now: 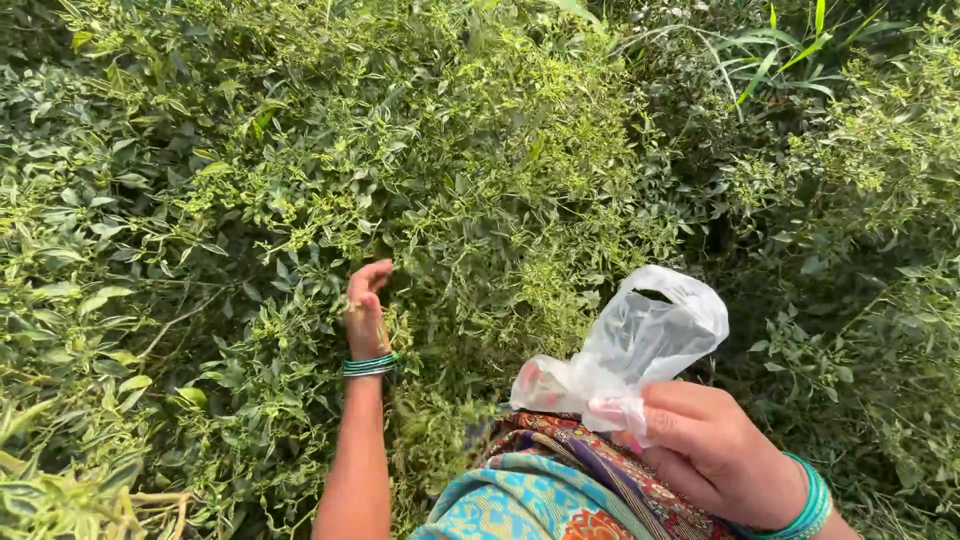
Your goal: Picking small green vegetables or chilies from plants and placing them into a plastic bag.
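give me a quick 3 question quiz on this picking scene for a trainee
1. True or false: the right hand grips a clear plastic bag.
2. Multiple choice: where is the left hand? A) inside the bag B) reaching into the green leafy plants C) resting on the patterned cloth
3. Fill in: both wrists wear green ____.

Key
1. True; the fingers pinch the bag near its gathered lower part, and its mouth stands open at the top.
2. B; the hand is up among the stems and leaves, away from the bag.
3. Bangles; one stack shows on the left wrist, and another on the right.
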